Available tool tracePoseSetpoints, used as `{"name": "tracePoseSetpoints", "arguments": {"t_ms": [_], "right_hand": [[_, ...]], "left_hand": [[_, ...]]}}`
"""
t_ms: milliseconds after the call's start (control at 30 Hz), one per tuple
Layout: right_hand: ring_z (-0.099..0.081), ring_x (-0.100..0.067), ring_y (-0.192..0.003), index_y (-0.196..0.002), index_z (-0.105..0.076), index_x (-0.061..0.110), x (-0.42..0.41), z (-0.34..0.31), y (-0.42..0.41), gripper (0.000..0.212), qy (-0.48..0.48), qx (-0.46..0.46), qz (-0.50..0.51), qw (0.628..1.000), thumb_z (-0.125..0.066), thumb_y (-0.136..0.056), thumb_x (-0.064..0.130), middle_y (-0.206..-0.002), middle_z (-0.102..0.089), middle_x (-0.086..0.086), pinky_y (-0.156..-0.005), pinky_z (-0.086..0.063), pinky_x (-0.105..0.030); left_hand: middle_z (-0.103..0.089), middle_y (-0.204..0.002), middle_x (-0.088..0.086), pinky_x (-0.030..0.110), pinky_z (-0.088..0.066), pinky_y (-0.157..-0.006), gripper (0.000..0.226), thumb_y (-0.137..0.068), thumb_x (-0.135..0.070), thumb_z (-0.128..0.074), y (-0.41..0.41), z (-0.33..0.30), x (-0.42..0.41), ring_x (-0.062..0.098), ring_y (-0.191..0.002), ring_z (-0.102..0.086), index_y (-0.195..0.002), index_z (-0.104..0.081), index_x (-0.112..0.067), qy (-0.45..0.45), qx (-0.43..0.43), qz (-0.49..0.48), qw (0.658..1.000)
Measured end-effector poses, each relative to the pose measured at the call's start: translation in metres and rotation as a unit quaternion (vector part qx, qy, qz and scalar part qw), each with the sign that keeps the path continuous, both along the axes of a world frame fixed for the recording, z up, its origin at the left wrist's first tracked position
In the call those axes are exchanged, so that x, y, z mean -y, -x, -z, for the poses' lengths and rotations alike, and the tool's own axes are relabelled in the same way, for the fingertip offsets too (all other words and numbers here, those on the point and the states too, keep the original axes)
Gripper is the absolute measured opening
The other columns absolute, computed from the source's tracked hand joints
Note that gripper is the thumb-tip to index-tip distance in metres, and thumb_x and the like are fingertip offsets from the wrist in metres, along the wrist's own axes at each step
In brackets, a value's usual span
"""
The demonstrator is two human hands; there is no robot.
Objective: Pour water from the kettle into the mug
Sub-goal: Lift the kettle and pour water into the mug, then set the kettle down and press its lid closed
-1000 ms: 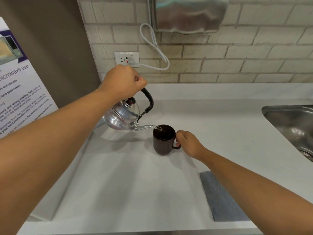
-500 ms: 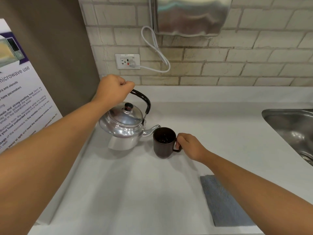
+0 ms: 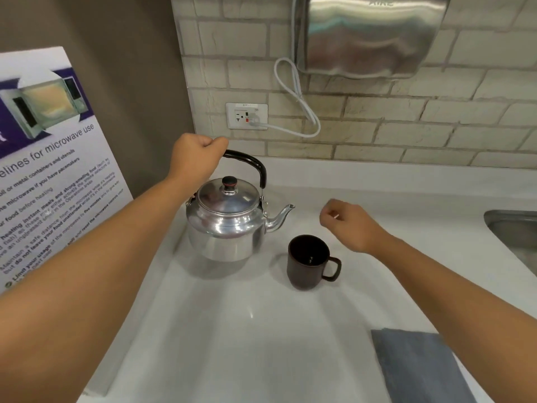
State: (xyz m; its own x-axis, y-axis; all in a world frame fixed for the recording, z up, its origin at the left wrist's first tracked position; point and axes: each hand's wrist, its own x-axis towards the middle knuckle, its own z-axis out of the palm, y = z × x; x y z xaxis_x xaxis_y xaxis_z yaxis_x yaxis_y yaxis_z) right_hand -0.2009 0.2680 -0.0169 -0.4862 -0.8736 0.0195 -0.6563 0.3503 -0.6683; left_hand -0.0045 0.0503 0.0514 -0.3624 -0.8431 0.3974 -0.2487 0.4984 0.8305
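- Mug first, as the nearest task thing: the dark brown ceramic mug (image 3: 308, 261) stands upright on the smooth white bench (image 3: 247, 330), its loop handle turned to our right, just beside and in front of the kettle's spout. Its inside is too dark for us to tell how much water it holds.
- At the near right edge lies a flat grey cloth (image 3: 418, 365), soft and matte, well apart from the mug and handy if anything drips.
- Our right hand (image 3: 353, 225) hovers above the bench just behind and to the right of the mug, touching nothing, its fingers loosely curled and empty.
- Next comes the round polished metal kettle (image 3: 225, 225), sitting level on the bench with its domed lid, dark knob and short curved spout pointing right toward the mug.
- Our left hand (image 3: 196, 159) is closed in a fist around the left end of the kettle's arched black handle.
- We judge the step in hand to be setting the kettle down and letting go. To do it well, we should keep the handle upright until the base bears flat, then open the fingers gently so the hinged handle does not swing onto the lid.
- The mirror-bright metal may be hot, so we would keep to the black grip.
- Farthest back, a pale brick-tile wall (image 3: 406, 135) carries a white socket (image 3: 247, 116) with a looped white cable.
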Motion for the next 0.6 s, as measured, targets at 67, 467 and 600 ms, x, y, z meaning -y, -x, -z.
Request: {"name": "tracePoseSetpoints", "arguments": {"t_ms": [67, 467, 600], "right_hand": [[-0.057, -0.007, -0.079, -0.1, -0.062, 0.017, 0.027, -0.026, -0.012, 0.019, 0.1, 0.017, -0.016, 0.995, -0.053, -0.088, 0.029, -0.094, -0.063, 0.006, -0.066, -0.043, -0.013], [-0.06, -0.014, -0.079, -0.109, -0.065, 0.013, 0.15, -0.038, -0.044, 0.023, 0.126, 0.018, -0.119, 0.985, -0.06, -0.089, 0.024, -0.101, -0.069, -0.007, -0.074, -0.041, -0.023], [-0.06, -0.014, -0.078, -0.107, -0.067, 0.013, 0.165, -0.022, -0.037, 0.021, 0.121, 0.029, -0.11, 0.986, -0.06, -0.089, 0.022, -0.095, -0.07, -0.004, -0.071, -0.043, -0.019]], "left_hand": [[-0.021, -0.043, -0.004, 0.02, -0.018, -0.04, 0.037, -0.075, -0.025, -0.055, -0.001, 0.0, 0.008, 0.008, -0.039, -0.018, -0.047, -0.036, -0.013, -0.012, -0.01, -0.009, 1.0], [-0.024, -0.039, -0.01, 0.019, -0.02, -0.034, 0.041, -0.079, -0.025, -0.061, 0.021, 0.039, 0.057, 0.007, -0.034, -0.022, -0.047, -0.036, -0.016, -0.066, -0.004, -0.03, 0.997], [-0.024, -0.045, -0.004, 0.022, -0.019, -0.036, 0.041, -0.077, -0.025, -0.059, 0.028, 0.057, 0.071, 0.009, -0.038, -0.021, -0.047, -0.033, -0.018, -0.089, 0.01, -0.034, 0.995]]}}
